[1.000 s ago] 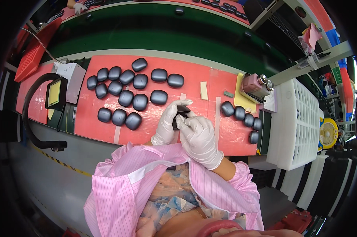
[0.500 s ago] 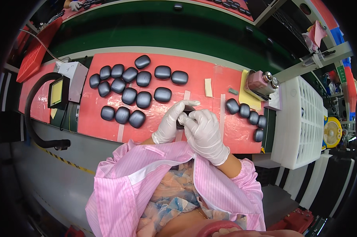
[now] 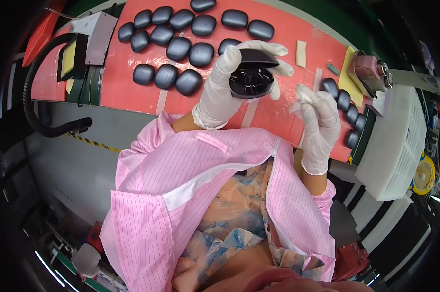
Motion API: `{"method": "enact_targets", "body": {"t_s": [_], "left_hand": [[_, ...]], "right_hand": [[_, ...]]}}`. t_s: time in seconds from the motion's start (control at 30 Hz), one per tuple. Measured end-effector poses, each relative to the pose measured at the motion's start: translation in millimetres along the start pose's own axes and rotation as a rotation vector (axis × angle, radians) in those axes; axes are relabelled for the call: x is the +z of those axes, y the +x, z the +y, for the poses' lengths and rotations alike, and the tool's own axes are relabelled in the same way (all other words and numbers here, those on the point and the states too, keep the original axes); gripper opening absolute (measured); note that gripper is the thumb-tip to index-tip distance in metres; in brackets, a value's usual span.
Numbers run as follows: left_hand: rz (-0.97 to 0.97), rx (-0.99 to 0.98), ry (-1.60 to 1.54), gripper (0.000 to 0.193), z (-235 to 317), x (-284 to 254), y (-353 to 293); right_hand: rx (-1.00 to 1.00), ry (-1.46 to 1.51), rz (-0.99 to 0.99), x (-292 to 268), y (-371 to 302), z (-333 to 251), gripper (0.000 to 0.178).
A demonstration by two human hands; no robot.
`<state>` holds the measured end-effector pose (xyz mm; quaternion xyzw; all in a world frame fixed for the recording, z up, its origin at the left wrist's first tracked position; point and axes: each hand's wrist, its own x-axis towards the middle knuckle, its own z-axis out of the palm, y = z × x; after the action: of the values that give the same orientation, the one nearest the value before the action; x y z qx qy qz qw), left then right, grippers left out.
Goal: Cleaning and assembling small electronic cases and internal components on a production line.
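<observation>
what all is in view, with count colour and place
Mat: 1, red, across upper half
Open case: 1, black, upper middle
Scrap, maybe cloth: 1, white, right of open case
Closed cases: 21, dark grey, on mat, 16 left, 5 right
Strip: 1, cream, right part of mat
Small block: 1, green, right of strip
Sheet: 1, yellow, mat's right end
Metal-topped containers: apparently 2, pink, on sheet
Trays: count unclear, white, far right
Fan: 1, yellow, far right
Hose: 1, black, left
Striped jacket: 1, pink, lower middle
Left hand: 1, white-gloved, holding open case
Right hand: 1, white-gloved, pinching scrap
</observation>
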<state>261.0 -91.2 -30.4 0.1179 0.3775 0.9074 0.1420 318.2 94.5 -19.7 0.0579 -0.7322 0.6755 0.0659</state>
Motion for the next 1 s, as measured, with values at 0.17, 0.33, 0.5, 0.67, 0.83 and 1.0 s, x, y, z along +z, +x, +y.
{"method": "enact_targets", "body": {"t_s": [0.17,0.33,0.5,0.67,0.83,1.0], "left_hand": [[-0.044,0.0,-0.063,0.077,-3.5,1.7,-2.8],[-0.044,-0.034,-0.228,0.072,-9.0,2.9,-5.1],[-0.032,-0.034,-0.162,0.072,-8.2,3.7,-6.9],[-0.087,-0.056,-0.204,0.073,-9.7,-0.3,-5.2],[-0.075,-0.056,-0.151,0.071,-11.4,-2.4,-3.7],[-0.014,-0.068,-0.118,0.061,-14.0,-6.4,-11.5]], "right_hand": [[0.133,0.018,0.114,-1.6,-11.3,46.5,0.024],[0.12,-0.116,0.083,-1.6,-16.3,81.0,0.022],[0.074,-0.317,0.03,-0.7,-19.9,92.4,0.02],[0.114,-0.391,-0.018,-6.6,-23.7,99.0,0.023],[0.259,0.116,0.22,7.9,-9.4,59.2,0.02],[-0.011,-0.095,-0.023,13.4,16.4,-4.1,0.019]]}}
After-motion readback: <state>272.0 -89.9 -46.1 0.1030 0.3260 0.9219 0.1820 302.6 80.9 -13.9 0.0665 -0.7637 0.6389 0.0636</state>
